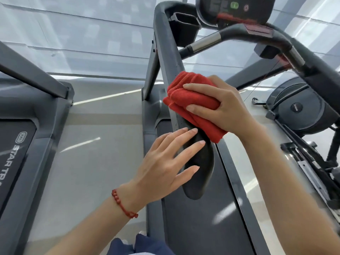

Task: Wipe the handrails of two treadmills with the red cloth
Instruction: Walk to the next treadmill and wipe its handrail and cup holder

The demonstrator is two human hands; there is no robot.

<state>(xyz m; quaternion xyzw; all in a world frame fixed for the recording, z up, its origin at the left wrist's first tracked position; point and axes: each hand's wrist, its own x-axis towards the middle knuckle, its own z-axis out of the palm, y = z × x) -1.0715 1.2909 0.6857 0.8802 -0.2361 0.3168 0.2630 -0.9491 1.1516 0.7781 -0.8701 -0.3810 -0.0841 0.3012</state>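
Note:
A folded red cloth (pixel 189 100) is pressed onto the dark grey left handrail (pixel 167 52) of the treadmill in front of me, and my right hand (pixel 220 105) grips it from the right. Just below the cloth, my left hand (pixel 165 162) lies flat with its fingers spread on the handrail's black rounded end (pixel 200 173). A red bead bracelet circles my left wrist. The handrail runs up to the console (pixel 235 10) at the top. A second treadmill (pixel 25 126) stands at the left.
The treadmill's belt (pixel 202 227) lies below the handrail. A front crossbar (pixel 239 34) with a silver section spans under the console. Another exercise machine with a round housing (pixel 294 105) stands at the right. Pale floor (pixel 95 144) separates the two treadmills.

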